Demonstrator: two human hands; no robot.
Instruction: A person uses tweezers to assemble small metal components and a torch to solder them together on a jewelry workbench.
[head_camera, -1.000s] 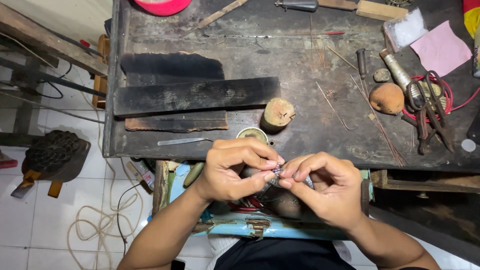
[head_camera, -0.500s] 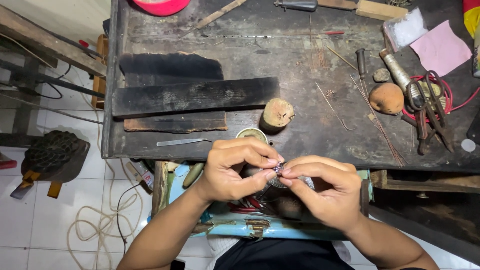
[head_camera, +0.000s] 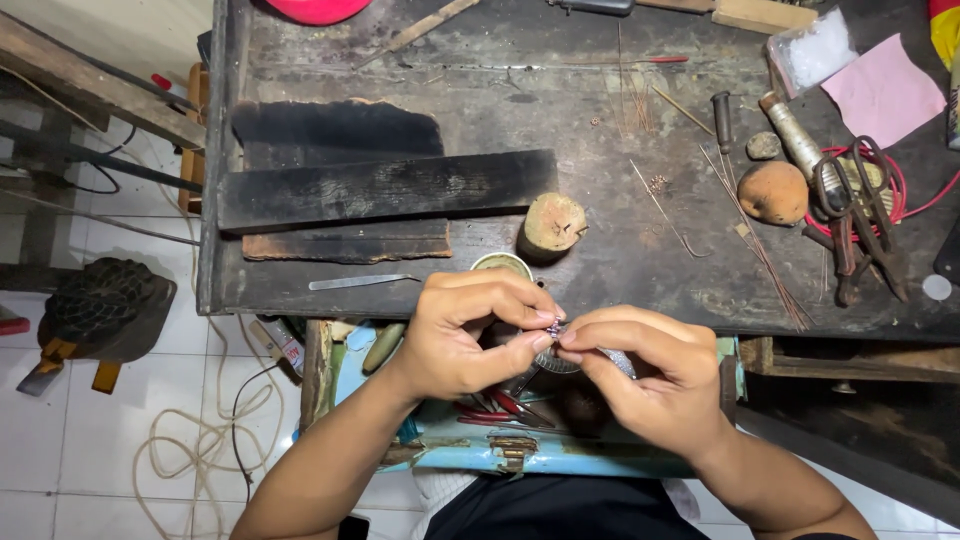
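Hardly anything moved: left hand (head_camera: 455, 335) and right hand (head_camera: 640, 385) still pinched the half-made small shiny piece (head_camera: 553, 327), at 6 o'clock off the worktop (head_camera: 600, 230).

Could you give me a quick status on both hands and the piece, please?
Left hand and right hand pinch a small metal piece between fingertips, over the blue tray. Nothing between them.

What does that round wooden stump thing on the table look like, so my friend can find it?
Start at the long black plank lying across the dark workbench. Just off its right end, below, stands a short pale wooden stump. It is the only upright round block, with a cracked top.
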